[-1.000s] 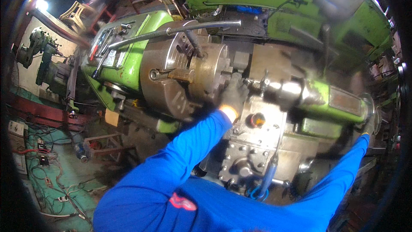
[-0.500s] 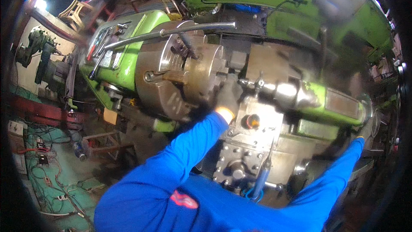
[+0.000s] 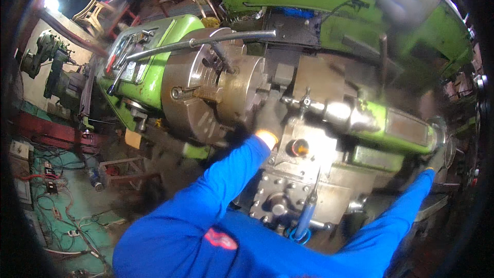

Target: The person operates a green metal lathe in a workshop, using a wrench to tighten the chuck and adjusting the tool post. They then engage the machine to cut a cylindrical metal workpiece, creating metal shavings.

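A large lathe chuck (image 3: 177, 80) grips a thick round steel workpiece (image 3: 239, 90). My left hand (image 3: 271, 113), in a dark glove, reaches in at the workpiece's right face, beside the tailstock's pointed end (image 3: 290, 101). Its fingers are dark and blurred, so their grip does not show. Far to the right, my gloved right hand (image 3: 434, 158) is on the handwheel (image 3: 447, 141) at the end of the green tailstock (image 3: 393, 123). A long metal bar (image 3: 226, 37) slants over the chuck, joined to an upright piece at its jaws.
The tool post area (image 3: 309, 149) and a bolted plate (image 3: 280, 198) lie just before my body, with a blue-handled lever (image 3: 307, 216) beside them. The green headstock (image 3: 154, 80) stands at left. Cables (image 3: 67, 216) cross the green floor at lower left.
The view has shifted slightly. My left hand stays at the workpiece face and my right hand stays by the handwheel, a little higher in the picture. The chuck and bar look the same.
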Motion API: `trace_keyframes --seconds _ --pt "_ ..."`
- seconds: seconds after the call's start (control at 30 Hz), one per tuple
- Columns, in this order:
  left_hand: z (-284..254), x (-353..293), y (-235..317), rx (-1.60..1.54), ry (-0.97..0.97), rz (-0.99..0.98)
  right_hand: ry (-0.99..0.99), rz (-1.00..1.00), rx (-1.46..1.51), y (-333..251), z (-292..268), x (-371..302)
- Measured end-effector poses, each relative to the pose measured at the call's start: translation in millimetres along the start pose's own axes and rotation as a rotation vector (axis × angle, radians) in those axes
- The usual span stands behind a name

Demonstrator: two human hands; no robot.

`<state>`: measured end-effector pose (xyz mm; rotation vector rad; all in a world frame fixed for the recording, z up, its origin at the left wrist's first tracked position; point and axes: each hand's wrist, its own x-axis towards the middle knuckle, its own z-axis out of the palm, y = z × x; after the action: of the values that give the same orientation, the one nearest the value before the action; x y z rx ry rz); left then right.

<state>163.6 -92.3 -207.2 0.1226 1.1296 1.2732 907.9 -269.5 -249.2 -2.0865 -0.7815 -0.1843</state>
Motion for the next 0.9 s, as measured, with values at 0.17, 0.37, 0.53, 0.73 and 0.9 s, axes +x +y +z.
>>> trace_keyframes --seconds 0.17,0.37,0.53,0.73,0.9 --pt "-0.7 7.8 -2.9 -0.067 -0.058 0.01 0.007 -0.017 -0.041 8.2 8.1 12.6" --pt "-3.8 16.3 -11.2 -0.04 -0.031 -0.041 0.032 -0.032 -0.224 27.3 -27.4 26.1" --pt "-3.2 -3.1 4.5 -0.004 0.012 0.059 -0.028 -0.016 0.19 -6.2 31.0 4.9" --pt "5.3 3.0 0.1 0.039 -0.112 0.043 0.017 0.067 0.028 42.7 -1.9 17.5" --pt "0.4 3.8 -1.6 0.02 -0.024 0.015 -0.008 -0.212 -0.214 45.6 -9.4 12.8"
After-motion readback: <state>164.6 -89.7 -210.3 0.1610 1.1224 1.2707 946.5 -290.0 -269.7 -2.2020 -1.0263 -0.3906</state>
